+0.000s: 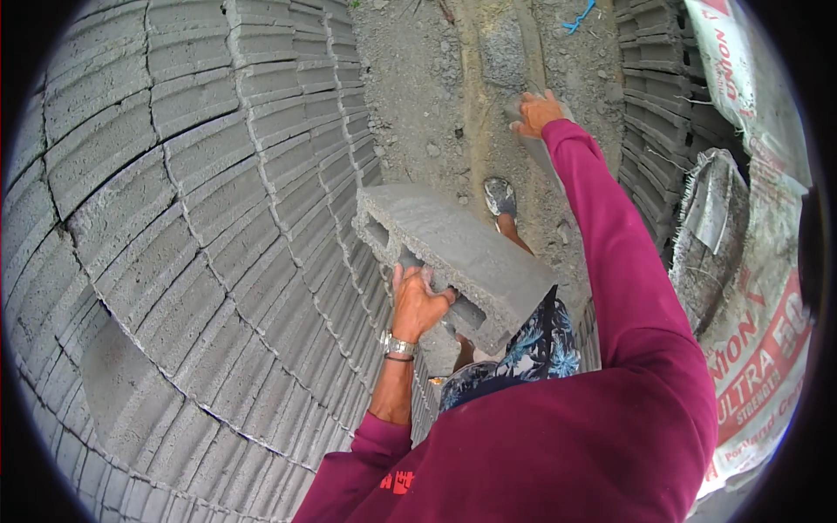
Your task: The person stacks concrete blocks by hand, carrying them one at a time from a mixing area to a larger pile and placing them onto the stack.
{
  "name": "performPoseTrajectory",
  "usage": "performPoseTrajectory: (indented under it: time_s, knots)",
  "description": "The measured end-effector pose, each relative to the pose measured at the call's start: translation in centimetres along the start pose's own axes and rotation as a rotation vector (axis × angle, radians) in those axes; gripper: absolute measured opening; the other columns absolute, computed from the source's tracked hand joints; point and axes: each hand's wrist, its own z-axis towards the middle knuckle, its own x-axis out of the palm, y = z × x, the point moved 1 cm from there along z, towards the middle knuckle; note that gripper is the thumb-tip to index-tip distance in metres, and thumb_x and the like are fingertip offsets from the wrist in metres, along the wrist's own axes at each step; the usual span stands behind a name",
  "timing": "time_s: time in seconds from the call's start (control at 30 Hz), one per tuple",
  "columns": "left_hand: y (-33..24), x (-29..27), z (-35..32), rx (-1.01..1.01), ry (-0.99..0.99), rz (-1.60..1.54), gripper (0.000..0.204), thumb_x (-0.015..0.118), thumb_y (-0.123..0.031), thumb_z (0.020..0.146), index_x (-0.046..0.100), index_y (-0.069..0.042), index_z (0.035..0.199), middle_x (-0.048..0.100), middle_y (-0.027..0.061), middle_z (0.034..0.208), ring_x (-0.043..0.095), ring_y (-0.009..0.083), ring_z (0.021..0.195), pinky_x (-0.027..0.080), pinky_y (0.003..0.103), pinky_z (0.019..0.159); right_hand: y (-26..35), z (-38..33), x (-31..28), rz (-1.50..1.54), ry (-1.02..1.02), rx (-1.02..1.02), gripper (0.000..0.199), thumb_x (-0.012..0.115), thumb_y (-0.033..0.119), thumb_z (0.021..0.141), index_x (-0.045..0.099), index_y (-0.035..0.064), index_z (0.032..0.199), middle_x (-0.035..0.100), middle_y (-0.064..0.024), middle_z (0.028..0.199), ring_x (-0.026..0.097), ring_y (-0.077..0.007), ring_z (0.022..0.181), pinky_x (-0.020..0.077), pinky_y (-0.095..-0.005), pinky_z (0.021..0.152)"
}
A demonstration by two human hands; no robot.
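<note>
Stacked concrete blocks (pixel 200 174) rise left of a worker's left hand (pixel 421 301), its fingers hooked into the cells of a tilted hollow grey block (pixel 462 253) just above and right of it. Farther ahead, the right hand (pixel 538 113) touches a second grey block (pixel 541 157), its grip unclear; white sacks (pixel 772 235) line that hand's right.

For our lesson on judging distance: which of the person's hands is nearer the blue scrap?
Right. The right hand is stretched forward, short of the blue scrap and apart from it; the left hand is farther back, holding a grey block by its holes.
</note>
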Motion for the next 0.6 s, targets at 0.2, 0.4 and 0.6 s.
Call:
performPoseTrajectory:
  time_s: [0.2,0.4,0.6]
  knots:
    - [-0.7,-0.8,0.5,-0.025,0.049,0.033,0.053,0.07,-0.036,0.062,0.065,0.009,0.089,0.063,0.0222,0.086,0.057,0.0332,0.096,0.025,0.041,0.108,4.4,-20.2,-5.0,0.966,0.03,-0.103,0.092,0.064,0.068,0.066,0.046,0.0119,0.136,0.039,-0.0098,0.143,0.035,-0.0291,0.133,0.0184,-0.0532,0.11]
    - [-1.8,-2.7,-1.6,0.042,-0.038,-0.004,0.043,0.068,-0.032,0.059,0.066,0.005,0.081,0.063,0.0242,0.081,0.058,0.0359,0.093,0.036,0.039,0.099,13.8,-36.2,-7.9,0.63,-0.096,-0.159,0.133,0.077,0.068,0.044,0.021,-0.0011,0.143,0.039,-0.0204,0.139,0.038,-0.0368,0.127,0.0244,-0.05,0.106]
    - [-2.9,-5.9,-6.0,0.166,-0.182,-0.018,0.03,0.063,-0.023,0.054,0.061,0.005,0.065,0.061,0.0272,0.072,0.059,0.0411,0.079,0.045,0.042,0.081,18.0,-39.4,-9.6,0.673,-0.405,-0.076,0.118,0.081,0.045,0.042,0.03,-0.0082,0.134,0.046,-0.0251,0.126,0.044,-0.0408,0.113,0.0319,-0.0487,0.099]
